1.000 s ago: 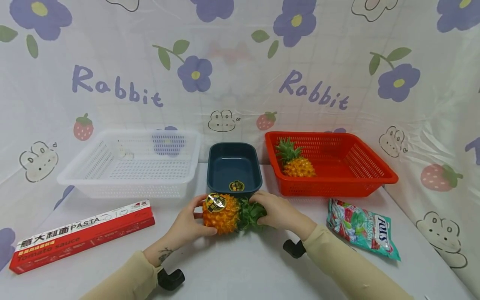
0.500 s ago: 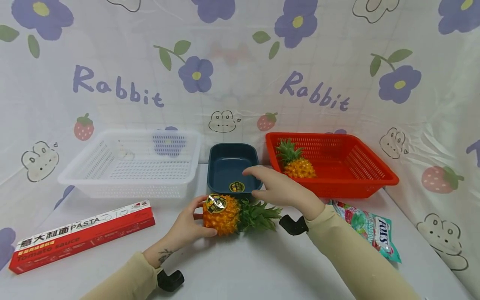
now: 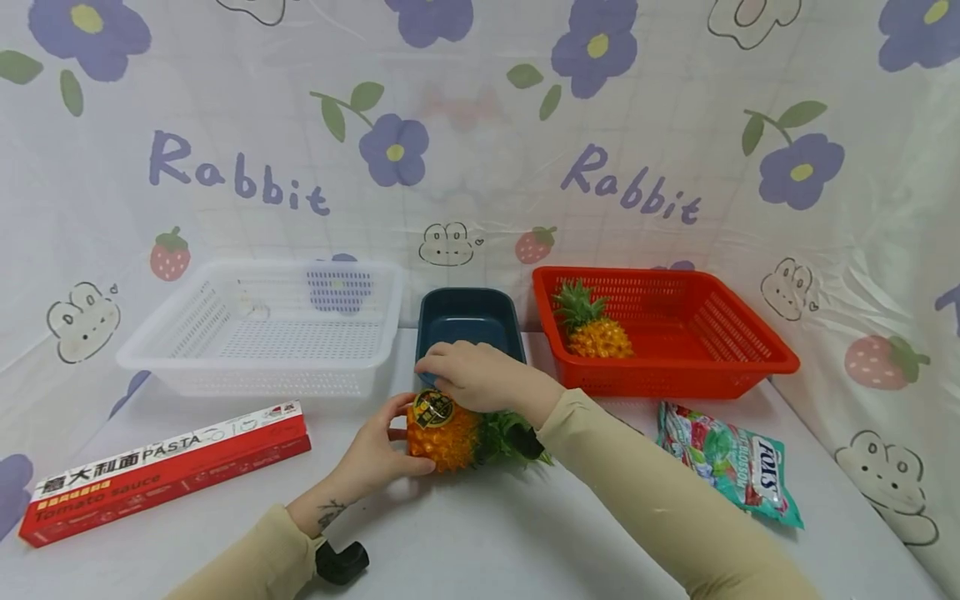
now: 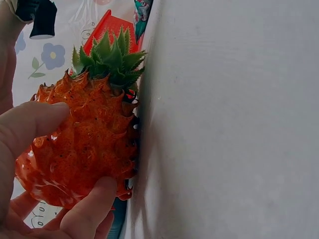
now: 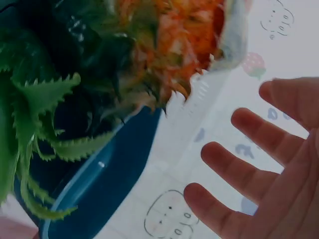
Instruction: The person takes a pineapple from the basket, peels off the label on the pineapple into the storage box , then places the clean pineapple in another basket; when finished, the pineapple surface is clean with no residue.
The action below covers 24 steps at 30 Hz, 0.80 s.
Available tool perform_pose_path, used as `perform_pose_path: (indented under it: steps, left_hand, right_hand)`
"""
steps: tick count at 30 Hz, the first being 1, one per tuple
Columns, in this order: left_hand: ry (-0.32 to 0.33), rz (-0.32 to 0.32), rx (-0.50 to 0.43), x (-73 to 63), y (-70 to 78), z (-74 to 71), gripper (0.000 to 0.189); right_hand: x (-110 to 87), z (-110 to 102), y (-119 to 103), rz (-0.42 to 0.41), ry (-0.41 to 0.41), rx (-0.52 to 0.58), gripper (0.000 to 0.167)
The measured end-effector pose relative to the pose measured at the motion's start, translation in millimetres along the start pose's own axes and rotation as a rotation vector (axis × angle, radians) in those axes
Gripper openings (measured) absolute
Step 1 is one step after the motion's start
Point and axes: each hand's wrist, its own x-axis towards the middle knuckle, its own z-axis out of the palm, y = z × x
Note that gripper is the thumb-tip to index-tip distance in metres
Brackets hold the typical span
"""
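Observation:
A pineapple [image 3: 446, 446] with a black and gold sticker lies on its side on the white table, its green leaves pointing right. My left hand [image 3: 371, 450] grips its base end; in the left wrist view, thumb and fingers press on the spiky orange rind [image 4: 89, 139]. Above the fruit, my right hand [image 3: 487, 379] reaches across to the left, partly covering it and the dark blue dish [image 3: 468, 294] behind. In the right wrist view that hand's fingers [image 5: 219, 162] are spread, apart from the rind, with nothing between them.
Behind stand a white basket [image 3: 255, 364] at left and a red basket [image 3: 675, 364] at right, with a second pineapple [image 3: 600, 337] inside the red one. A pasta box [image 3: 165, 471] lies left. A Fox's candy bag [image 3: 731, 462] lies right.
My right hand has let go of the pineapple's leaves, lifted, and moved left over the fruit. The left hand keeps its grip, and the pineapple has stayed in place.

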Motion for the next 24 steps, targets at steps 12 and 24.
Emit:
perform_pose_path:
  steps: [12, 24]
  left_hand:
    - [-0.015, -0.007, -0.014, -1.3, 0.3, -0.6, 0.087]
    - [-0.011, -0.002, -0.023, -0.7, -0.5, -0.1, 0.086]
  right_hand:
    - [11.4, 13, -1, 0.012, -0.077, -0.007, 0.024]
    - [2.1, -4, -4, -0.005, 0.048, 0.082, 0.007]
